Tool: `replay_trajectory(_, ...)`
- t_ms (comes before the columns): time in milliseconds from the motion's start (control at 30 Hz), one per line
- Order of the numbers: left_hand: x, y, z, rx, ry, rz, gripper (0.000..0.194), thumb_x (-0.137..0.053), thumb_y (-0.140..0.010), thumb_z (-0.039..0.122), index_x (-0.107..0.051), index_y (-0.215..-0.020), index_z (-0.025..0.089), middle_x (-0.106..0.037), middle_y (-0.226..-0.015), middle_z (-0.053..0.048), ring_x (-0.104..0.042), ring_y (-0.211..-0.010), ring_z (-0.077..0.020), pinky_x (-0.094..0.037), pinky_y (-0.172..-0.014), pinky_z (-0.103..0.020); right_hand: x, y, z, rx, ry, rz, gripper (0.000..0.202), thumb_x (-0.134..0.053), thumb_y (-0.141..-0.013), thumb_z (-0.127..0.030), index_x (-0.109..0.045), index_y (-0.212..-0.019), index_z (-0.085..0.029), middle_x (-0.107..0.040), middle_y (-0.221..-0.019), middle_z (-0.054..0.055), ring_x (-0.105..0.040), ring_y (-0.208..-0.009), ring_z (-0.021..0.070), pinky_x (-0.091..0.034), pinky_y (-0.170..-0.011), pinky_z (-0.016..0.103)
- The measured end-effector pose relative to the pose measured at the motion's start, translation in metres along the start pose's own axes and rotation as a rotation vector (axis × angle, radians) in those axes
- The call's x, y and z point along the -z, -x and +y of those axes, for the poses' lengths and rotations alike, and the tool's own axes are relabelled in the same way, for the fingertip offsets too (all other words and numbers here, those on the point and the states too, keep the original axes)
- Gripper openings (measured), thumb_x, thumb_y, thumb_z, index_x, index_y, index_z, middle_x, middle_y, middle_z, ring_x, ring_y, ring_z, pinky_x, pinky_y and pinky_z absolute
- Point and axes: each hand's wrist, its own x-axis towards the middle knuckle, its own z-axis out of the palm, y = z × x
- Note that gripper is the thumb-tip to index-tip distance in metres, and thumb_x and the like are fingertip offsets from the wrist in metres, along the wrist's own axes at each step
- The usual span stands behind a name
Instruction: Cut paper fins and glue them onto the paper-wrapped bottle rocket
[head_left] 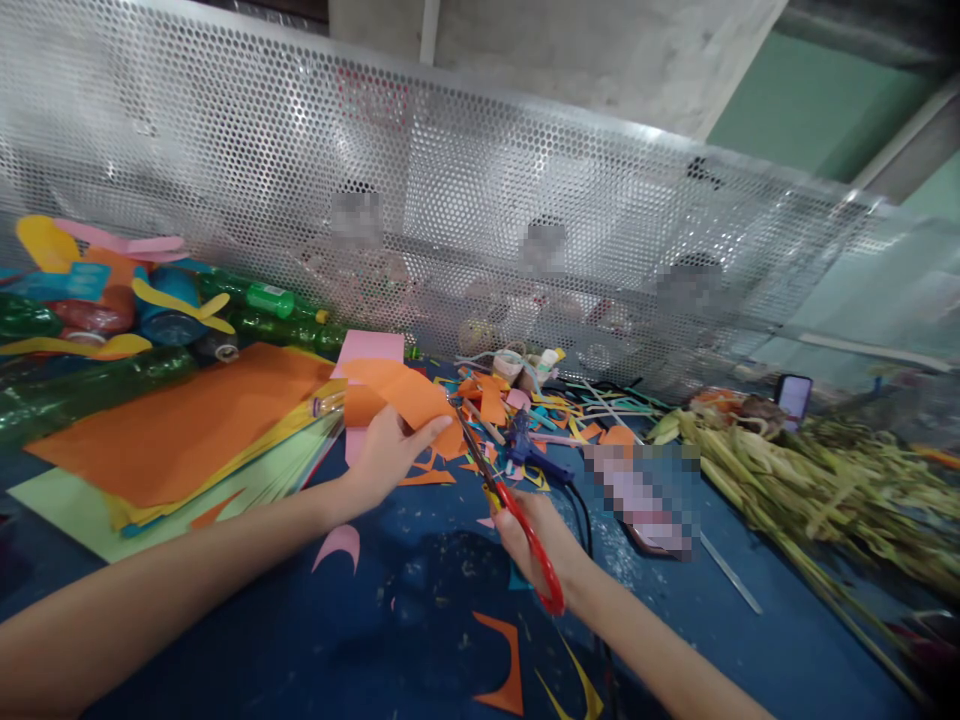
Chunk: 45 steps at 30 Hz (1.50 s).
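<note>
My left hand [386,455] is closed on a piece of orange paper [397,390], thumb on top, holding it above the blue table. In my right hand [536,535] is a pair of scissors [541,555] with red handles. Its dark blades reach up and left to the right edge of the orange paper; whether they are parted is too small to tell. Pink paper [371,350] shows behind the orange piece. Just right of the blades lies a blue glue gun [534,455] among paper scraps, its black cord running toward me.
At left lies a stack of coloured paper [202,420], with green plastic bottles [262,298] and a bottle craft with paper blades behind. A phone [645,500] and dried husks [787,480] are at right. Orange offcuts [506,665] lie in front. A perforated metal panel [480,200] stands behind.
</note>
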Motion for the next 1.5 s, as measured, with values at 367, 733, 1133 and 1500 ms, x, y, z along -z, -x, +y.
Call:
replay_trajectory(367,0.002,-0.003,-0.002,-0.018,-0.071,-0.014,0.026,-0.059,-0.078,0.034,-0.059,-0.098,0.017,-0.067,-0.100,-0.008,-0.062,-0.093,-0.0207,-0.048,-0.081,-0.033,-0.004,0.001,0.003,-0.033,0.014,0.006,0.045,-0.030,-0.088,-0.056,-0.031,-0.061,-0.020,-0.029,-0.057,-0.004,-0.027,-0.051,0.0107,-0.021,-0.047,0.025)
replay_trajectory(733,0.001,-0.006,-0.016,-0.021,-0.076,-0.021,0.029,-0.060,-0.076,0.033,-0.053,-0.099,0.017,-0.065,-0.103,-0.008,-0.060,-0.099,-0.0217,-0.046,-0.087,-0.035,-0.006,0.000,0.005,-0.098,-0.006,0.034,0.044,-0.034,-0.088,-0.053,-0.032,-0.059,-0.020,-0.027,-0.056,-0.004,-0.027,-0.049,0.0098,-0.023,-0.046,0.024)
replay_trajectory(1133,-0.008,0.008,-0.018,0.117,0.112,-0.330,0.059,-0.071,-0.066,0.030,-0.042,-0.115,0.018,-0.059,-0.105,-0.008,-0.059,-0.096,-0.0235,-0.049,-0.082,-0.039,0.001,-0.013,0.019,-0.332,0.250,0.063,0.021,-0.057,-0.081,-0.034,-0.061,-0.085,-0.014,-0.061,-0.064,0.004,-0.056,-0.056,0.0164,-0.038,-0.052,0.025)
replay_trajectory(1500,0.016,0.062,-0.002,0.579,0.403,-0.705,0.069,-0.077,-0.062,0.026,-0.038,-0.118,0.021,-0.061,-0.086,-0.002,-0.063,-0.077,-0.0186,-0.051,-0.068,-0.032,-0.014,0.002,-0.011,0.171,0.256,0.201,0.034,-0.054,-0.082,-0.013,-0.052,-0.114,-0.025,-0.054,-0.109,0.007,-0.056,-0.100,0.0200,-0.049,-0.084,0.033)
